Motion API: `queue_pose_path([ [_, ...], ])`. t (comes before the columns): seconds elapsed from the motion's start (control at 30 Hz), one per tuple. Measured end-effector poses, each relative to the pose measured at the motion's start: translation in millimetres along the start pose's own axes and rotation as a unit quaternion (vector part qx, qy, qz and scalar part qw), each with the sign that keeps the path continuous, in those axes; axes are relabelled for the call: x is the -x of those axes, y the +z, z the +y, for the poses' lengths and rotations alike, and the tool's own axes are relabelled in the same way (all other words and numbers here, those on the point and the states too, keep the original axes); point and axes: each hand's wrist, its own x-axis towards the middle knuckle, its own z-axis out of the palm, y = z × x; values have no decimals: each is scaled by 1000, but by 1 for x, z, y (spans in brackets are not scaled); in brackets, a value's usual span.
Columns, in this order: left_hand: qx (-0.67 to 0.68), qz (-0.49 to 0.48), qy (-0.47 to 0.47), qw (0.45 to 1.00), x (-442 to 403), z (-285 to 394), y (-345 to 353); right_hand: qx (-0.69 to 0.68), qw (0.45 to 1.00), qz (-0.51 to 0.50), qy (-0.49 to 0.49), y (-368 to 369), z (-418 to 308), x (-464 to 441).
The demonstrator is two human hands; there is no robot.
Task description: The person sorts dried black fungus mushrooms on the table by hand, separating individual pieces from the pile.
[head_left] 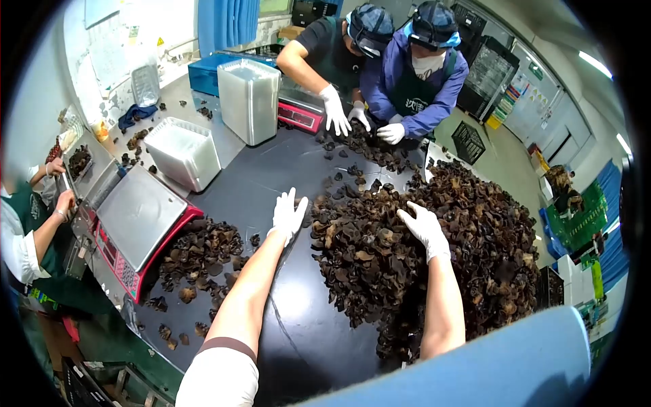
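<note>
A large heap of dark brown wood ear mushrooms (366,251) covers the right side of the black table (291,298). My left hand (289,214), in a white glove, is just left of the heap with its fingers spread and nothing in them. On top of the heap is my right hand (426,232), also gloved, thumb and fingers apart; its fingertips are at the mushrooms, and I see none gripped. A smaller scatter of mushrooms (203,249) lies to the left of my left arm.
A red scale (139,220) stands at the left, another scale (298,117) at the back. Stacks of clear plastic trays (249,102) stand near a blue box (203,73). Two co-workers handle mushrooms (376,150) across the table; another person (41,224) works at far left.
</note>
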Motion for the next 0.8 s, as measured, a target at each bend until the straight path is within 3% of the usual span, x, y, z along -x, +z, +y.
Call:
queue_pose_path([
  [0.07,-10,-10,36,999,-18,-9,20,-19,1000,-4,-18,4,1,-4],
  [0.2,-6,-31,205,978,2,15,57,-75,995,-69,-15,7,0,-1],
  [0.27,127,-91,212,965,26,33,74,-78,992,-95,-13,8,-1,3],
  [0.4,239,-166,196,936,57,40,79,-91,990,-98,-34,18,2,25],
  [0.53,227,-211,232,922,86,40,74,-142,975,-170,-32,12,-3,56],
  [0.8,243,-221,255,909,161,48,67,-193,963,-183,-52,29,28,123],
])
